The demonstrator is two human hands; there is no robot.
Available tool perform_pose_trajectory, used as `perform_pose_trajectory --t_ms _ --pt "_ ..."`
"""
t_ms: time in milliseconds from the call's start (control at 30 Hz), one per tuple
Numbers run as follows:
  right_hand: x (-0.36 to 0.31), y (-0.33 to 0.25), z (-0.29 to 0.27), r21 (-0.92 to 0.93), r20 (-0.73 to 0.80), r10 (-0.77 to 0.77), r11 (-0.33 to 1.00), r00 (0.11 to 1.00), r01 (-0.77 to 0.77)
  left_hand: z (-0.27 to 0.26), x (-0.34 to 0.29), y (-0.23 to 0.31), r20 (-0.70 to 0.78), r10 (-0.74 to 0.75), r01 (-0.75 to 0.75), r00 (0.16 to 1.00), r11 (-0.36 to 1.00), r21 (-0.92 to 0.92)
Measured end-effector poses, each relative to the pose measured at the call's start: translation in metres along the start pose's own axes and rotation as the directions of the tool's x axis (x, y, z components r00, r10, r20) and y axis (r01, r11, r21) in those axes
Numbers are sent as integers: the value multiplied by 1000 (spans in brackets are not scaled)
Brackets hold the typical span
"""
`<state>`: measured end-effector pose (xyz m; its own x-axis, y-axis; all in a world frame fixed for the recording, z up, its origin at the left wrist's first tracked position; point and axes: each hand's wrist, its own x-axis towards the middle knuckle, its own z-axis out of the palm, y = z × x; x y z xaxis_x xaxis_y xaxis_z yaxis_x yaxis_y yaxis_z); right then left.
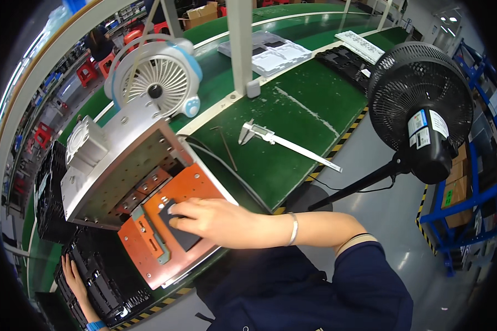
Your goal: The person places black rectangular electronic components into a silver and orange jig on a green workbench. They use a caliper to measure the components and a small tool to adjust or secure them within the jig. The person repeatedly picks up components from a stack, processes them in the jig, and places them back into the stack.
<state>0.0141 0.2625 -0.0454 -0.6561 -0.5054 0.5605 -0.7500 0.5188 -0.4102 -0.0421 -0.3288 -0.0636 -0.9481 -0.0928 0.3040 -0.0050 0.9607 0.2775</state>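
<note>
My right hand (pixel 207 219) is over the orange fixture plate (pixel 196 177) of a bench press machine. Its fingers are drawn together on a thin dark rectangular piece (pixel 189 241) lying in the plate; the fingertips partly cover that piece. Beside it on the plate sits a grey-green and orange bar (pixel 151 234). The machine's metal frame (pixel 128 151) rises just behind. At the lower left, my left hand (pixel 74 278) rests with fingers stretched out along a black tray (pixel 107 276) that carries several dark parts.
A digital caliper (pixel 284 144) and a thin hex key (pixel 226 148) lie on the green bench (pixel 309 118). A small white-blue fan (pixel 156 83) stands behind the machine. To the right is a black floor fan (pixel 422 105). Clear and black trays (pixel 342 62) lie farther back.
</note>
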Motion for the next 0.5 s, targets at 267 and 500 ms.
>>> perform_pose_trajectory --t_ms 267,500 --pt "9 -14 34 -91 -10 28 995 1000 -29 0 9 -15 -36 28 -28 999 999 19" --pt "1 -19 30 -13 -261 86 996 961 -92 -2 9 -9 -94 44 -33 995 992 123"
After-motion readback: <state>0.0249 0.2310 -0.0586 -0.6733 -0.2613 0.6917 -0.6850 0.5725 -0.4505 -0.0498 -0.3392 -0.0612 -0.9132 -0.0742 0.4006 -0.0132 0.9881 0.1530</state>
